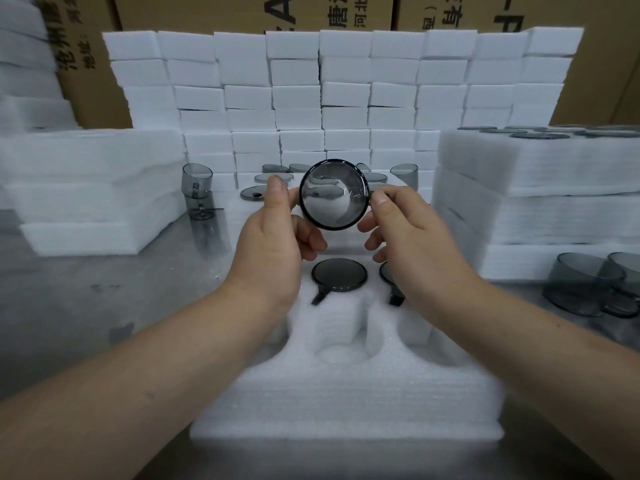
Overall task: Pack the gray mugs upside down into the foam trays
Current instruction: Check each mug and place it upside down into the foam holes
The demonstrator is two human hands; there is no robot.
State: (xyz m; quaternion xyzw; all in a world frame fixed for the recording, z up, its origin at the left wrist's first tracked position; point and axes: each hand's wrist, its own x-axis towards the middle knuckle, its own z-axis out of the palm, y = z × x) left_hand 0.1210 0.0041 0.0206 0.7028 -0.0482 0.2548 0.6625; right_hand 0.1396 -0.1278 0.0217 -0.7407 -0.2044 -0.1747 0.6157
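A gray mug [332, 195] is held raised above the foam tray [346, 403], clear of it, with one circular end turned toward the camera; whether that end is the mouth or the base cannot be determined. The mug is gripped from both sides. The left hand [273, 244] is clamped on its left edge, with the thumb on the rim and the fingers curled beneath. The right hand [415, 237] is clamped on its right edge in the same manner. The foam tray lies on the steel worktop [86, 306], directly in front of the person. Two mugs are seated upside down in the tray below the hands: the first seated mug [339, 274] is fully visible, while the second seated mug [389, 277] is partly hidden by the right hand. An open cavity [341, 351] is seen in the nearer part of the tray. Loose mugs [588, 285] stand on the worktop at the right edge, and two stacked mugs [197, 192] stand at the left. Foam stacks are placed at the left [86, 174] and at the right [536, 188]. A wall of white foam blocks [311, 98] is set behind, backed by cardboard boxes [259, 12].
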